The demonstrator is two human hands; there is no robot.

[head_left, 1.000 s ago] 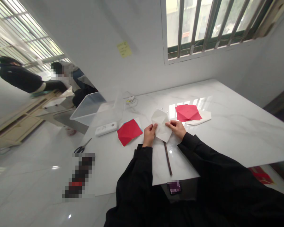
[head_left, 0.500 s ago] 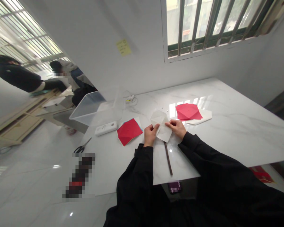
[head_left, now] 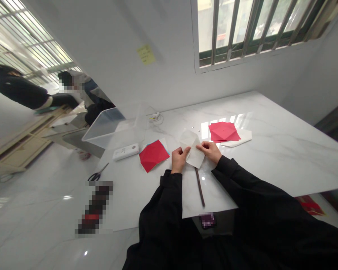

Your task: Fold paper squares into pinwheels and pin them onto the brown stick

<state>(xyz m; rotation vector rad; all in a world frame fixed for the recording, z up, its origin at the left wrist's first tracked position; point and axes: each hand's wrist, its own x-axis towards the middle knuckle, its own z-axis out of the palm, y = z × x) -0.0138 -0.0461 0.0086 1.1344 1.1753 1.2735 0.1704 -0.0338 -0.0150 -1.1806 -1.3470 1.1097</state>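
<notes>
Head view: the white marble desk point(head_left: 284, 150) has open room toward its far right corner; mid-desk, the left hand point(head_left: 179, 159) and right hand point(head_left: 211, 152) hold a folded white paper point(head_left: 192, 144), fingers point(head_left: 186, 150) clamped on its edges, between a red folded sheet point(head_left: 153, 155) and another red folded sheet point(head_left: 223, 131).

Black sleeves point(head_left: 256, 193) extended forward, wrists angled inward; left hand point(head_left: 179, 159) and right hand point(head_left: 210, 152) close together, both pinching.

Your view is bright, with daylight coming through the barred window point(head_left: 233, 26) and white glare on the marble table point(head_left: 219, 131). The wide lens bends the wall point(head_left: 101, 45), and a pixelated patch point(head_left: 95, 206) blurs the lower left.
</notes>
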